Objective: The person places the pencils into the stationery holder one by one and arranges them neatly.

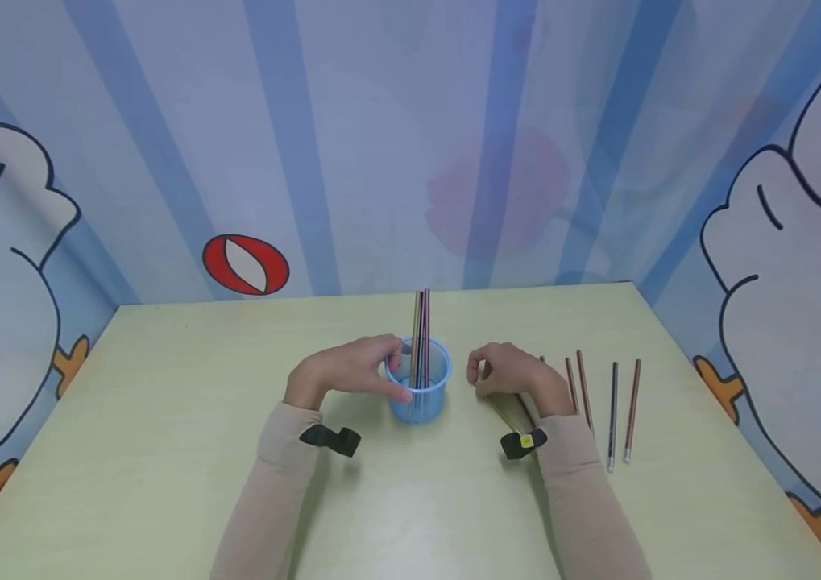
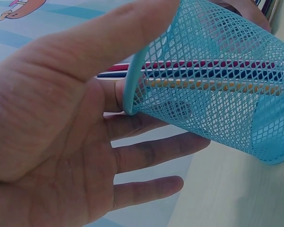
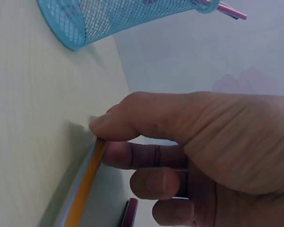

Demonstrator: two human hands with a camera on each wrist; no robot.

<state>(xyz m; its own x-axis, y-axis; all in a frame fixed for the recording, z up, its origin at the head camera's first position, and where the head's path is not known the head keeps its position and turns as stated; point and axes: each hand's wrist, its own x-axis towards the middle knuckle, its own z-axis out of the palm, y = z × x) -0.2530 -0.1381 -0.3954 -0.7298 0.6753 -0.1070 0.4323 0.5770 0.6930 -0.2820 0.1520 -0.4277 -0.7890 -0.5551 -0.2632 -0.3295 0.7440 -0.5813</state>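
Observation:
A light-blue mesh pencil cup (image 1: pixel 417 409) stands upright on the table, with several pencils (image 1: pixel 420 330) in it, red, dark blue and yellow ones among them. My left hand (image 1: pixel 352 366) holds its rim between thumb and index finger; in the left wrist view the other fingers (image 2: pixel 165 150) extend beside the mesh (image 2: pixel 217 106). To the right of the cup, my right hand (image 1: pixel 507 374) pinches the end of a yellow pencil (image 3: pixel 87 184) between thumb and index finger. That pencil slants, and its far end is cut off in the right wrist view.
Right of my right hand lie several loose pencils, including a dark one (image 1: pixel 613 411) and a reddish-brown one (image 1: pixel 632 411). Others are partly hidden by my right wrist. A pale yellow table (image 1: pixel 163 419) meets a blue striped backdrop (image 1: pixel 381 161) at its far edge.

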